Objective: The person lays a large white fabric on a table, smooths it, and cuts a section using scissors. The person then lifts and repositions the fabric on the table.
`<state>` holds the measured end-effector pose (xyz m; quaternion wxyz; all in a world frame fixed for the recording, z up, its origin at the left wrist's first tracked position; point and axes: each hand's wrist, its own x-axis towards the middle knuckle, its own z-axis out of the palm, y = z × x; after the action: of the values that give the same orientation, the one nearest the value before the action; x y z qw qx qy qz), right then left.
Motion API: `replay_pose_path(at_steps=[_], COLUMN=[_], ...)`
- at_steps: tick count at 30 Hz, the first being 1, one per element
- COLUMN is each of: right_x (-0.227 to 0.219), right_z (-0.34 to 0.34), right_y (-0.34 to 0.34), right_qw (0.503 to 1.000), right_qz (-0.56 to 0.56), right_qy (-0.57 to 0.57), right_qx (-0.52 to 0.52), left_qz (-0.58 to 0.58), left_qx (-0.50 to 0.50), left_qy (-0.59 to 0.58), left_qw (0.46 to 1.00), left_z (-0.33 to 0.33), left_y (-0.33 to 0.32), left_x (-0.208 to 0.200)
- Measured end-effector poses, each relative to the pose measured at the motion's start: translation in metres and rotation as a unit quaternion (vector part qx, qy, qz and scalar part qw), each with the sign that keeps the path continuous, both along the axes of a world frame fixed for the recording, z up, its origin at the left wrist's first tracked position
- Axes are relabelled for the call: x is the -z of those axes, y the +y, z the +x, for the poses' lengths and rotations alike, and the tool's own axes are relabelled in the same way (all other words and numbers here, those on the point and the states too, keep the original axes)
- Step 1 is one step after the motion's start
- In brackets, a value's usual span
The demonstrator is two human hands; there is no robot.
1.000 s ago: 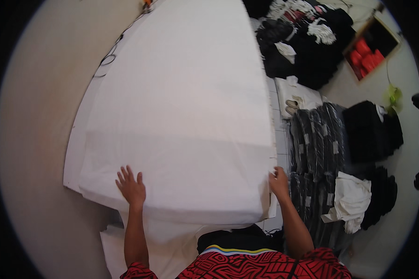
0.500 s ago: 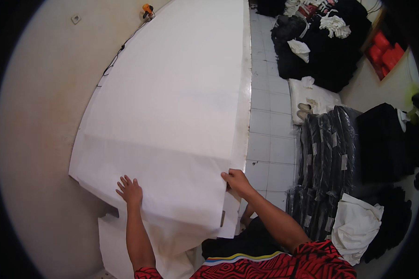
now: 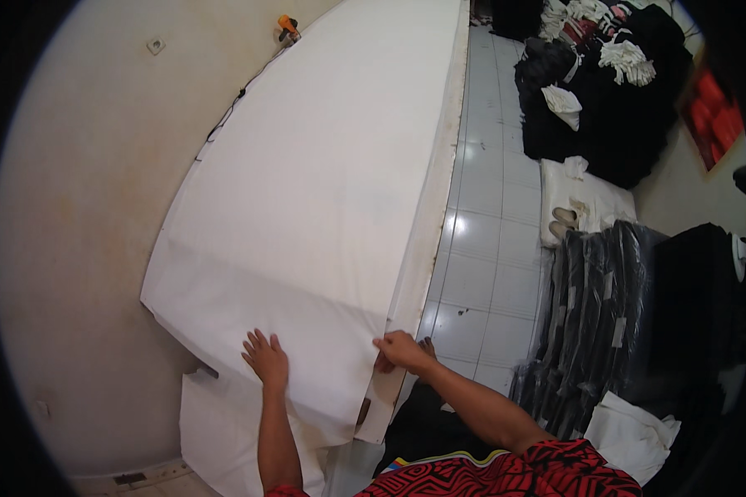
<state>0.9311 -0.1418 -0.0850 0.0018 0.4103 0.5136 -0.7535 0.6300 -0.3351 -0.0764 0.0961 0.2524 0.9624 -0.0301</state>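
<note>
I saw a red shirt [image 3: 510, 479] patterned with angular black maze-like lines, its sleeves [image 3: 574, 460] matching, and a band [image 3: 448, 459] striped white, yellow and blue.

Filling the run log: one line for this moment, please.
left hand: palm down on white sheet | right hand: pinching sheet's right edge | table: edge showing right of sheet

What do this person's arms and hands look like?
The left hand and right hand are bare, with no gloves, and no watch shows. The forearms are uncovered up to red sleeves with a bold black geometric pattern.
</note>
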Motion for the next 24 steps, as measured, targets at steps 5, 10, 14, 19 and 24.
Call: replay_pose_path(at_steps=[5, 10, 14, 19, 24], right_x=[-0.017, -0.041, -0.057, -0.067, -0.058], right_z=[0.026, 0.064, 0.074, 0.056, -0.023], right_y=[0.059, 0.139, 0.149, 0.117, 0.181], right_qw=[0.953, 0.928, 0.912, 0.686, 0.638], right_qz=[0.185, 0.336, 0.379, 0.583, 0.683], right_qy=[-0.141, -0.130, -0.104, 0.196, 0.195], right_qx=[-0.192, -0.093, -0.115, -0.388, -0.298], left_qz=[0.026, 0.230, 0.301, 0.367, 0.449], left_qx=[0.038, 0.057, 0.315, 0.184, 0.161], left_qy=[0.042, 0.005, 0.027, 0.099, 0.132], left_qw=[0.998, 0.971, 0.900, 0.906, 0.869], left_z=[0.065, 0.136, 0.210, 0.219, 0.223], left_y=[0.014, 0.056, 0.091, 0.095, 0.091], left_x=[0.003, -0.021, -0.018, -0.033, -0.065])
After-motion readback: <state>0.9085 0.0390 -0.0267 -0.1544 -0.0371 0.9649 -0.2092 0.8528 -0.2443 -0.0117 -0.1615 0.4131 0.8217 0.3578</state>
